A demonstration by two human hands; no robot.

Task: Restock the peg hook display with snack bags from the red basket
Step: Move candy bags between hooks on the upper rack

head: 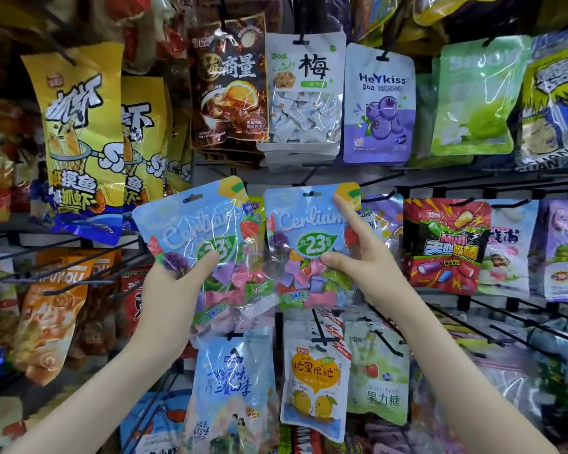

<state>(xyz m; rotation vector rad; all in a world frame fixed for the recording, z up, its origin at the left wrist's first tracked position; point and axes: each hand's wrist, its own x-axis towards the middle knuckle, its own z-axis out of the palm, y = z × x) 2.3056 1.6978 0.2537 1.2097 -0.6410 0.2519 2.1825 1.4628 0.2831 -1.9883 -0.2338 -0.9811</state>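
While both forearms come up from the lower edge, they stand well apart, and hanging stock shows between them, among it a mango bag [315, 381] on the lower row. The left hand [174, 283] is raised with its wrist bent outward. Its grip pinches a blue candy bag [197, 231] near the lower left corner, thumb across the front and the other fingers hidden behind. That bag leans to the left, its top hole free of any hook. The right hand [364, 267] is held near it. Its grip pinches a second blue candy bag [309, 237], thumb pressed on the front, forefinger stretched straight up along the right edge toward the top corner. This bag stands upright, close beside the first; whether their edges touch I cannot tell. Just above its top hole a black peg hook [310, 176] juts out, with little room under the row above. Behind hang a white plum bag [304, 93], a blueberry bag [379, 106] and yellow shrimp bags [79, 142]. Bare hooks [79, 285] reach out at the lower left.
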